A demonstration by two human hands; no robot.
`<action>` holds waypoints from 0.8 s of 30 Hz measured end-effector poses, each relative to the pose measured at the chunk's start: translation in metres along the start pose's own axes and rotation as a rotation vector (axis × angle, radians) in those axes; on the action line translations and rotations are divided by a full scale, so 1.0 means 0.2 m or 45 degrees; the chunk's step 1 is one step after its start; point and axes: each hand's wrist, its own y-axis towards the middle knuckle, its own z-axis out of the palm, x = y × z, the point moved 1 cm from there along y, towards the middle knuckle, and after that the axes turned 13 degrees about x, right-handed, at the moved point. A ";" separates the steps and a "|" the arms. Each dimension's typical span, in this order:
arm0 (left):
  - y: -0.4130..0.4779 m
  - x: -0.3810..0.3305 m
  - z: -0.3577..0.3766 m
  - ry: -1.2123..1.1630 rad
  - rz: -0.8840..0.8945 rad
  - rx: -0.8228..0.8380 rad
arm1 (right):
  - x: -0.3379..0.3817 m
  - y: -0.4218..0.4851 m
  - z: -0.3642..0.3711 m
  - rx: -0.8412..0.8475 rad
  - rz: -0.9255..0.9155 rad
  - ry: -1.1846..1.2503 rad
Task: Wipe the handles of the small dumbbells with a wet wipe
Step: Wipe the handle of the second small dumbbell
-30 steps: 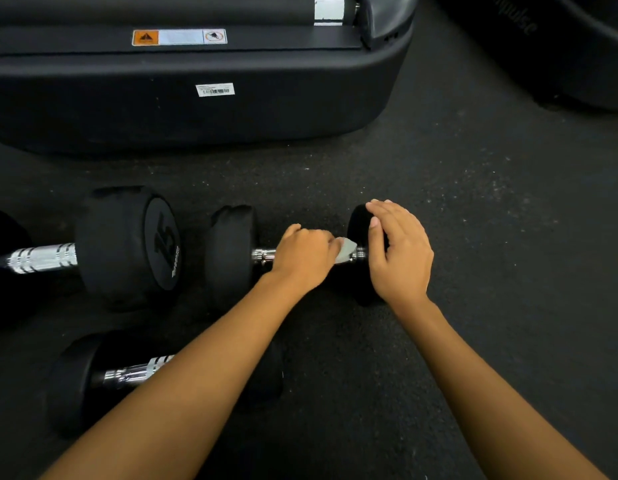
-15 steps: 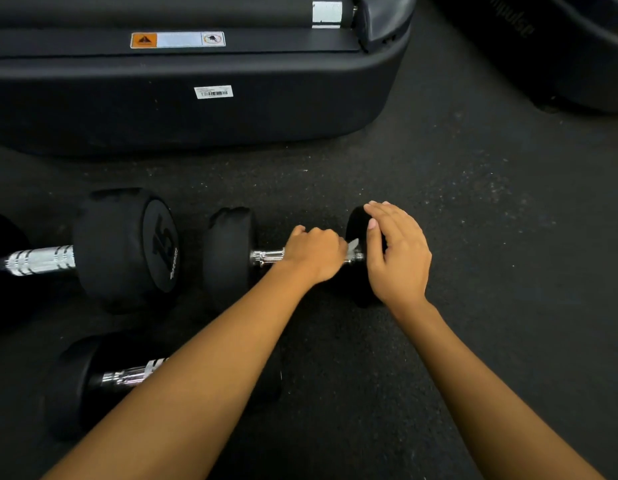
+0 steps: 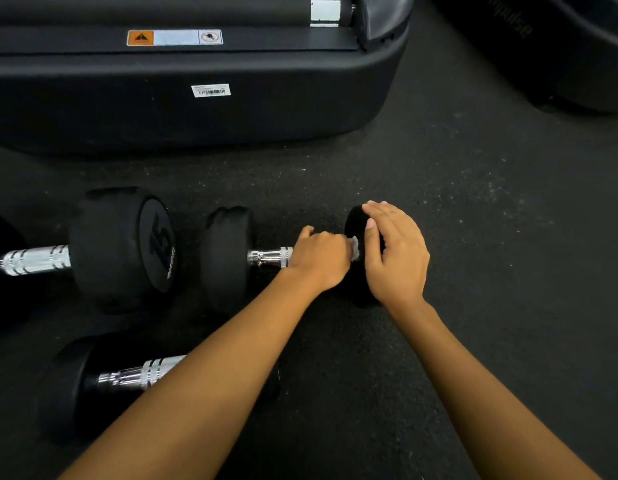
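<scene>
Dark floor (image 3: 491, 254), right of small dumbbell (image 3: 228, 261): open passage. Left: 15-marked dumbbell (image 3: 117, 247) stood just beside it, narrow gap only. Near left: third dumbbell (image 3: 138, 375) lay. Far side: black machine base (image 3: 266, 109) barred the way.

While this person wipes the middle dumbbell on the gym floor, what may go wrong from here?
1. The right hand only rests flat on the right head of the small black dumbbell; it might roll if the left hand pushes hard.
2. The white wet wipe sits at the right end of the chrome handle, so the bare left stretch could be missed.
</scene>
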 end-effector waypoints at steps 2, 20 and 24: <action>-0.03 0.04 0.04 -0.058 0.061 -0.108 | 0.00 0.00 0.00 -0.005 0.000 0.002; -0.12 0.06 0.13 0.031 0.305 -0.574 | 0.01 0.00 -0.01 0.023 0.018 0.002; -0.17 0.12 0.10 0.013 0.276 -0.448 | 0.01 0.00 -0.01 0.028 0.025 -0.002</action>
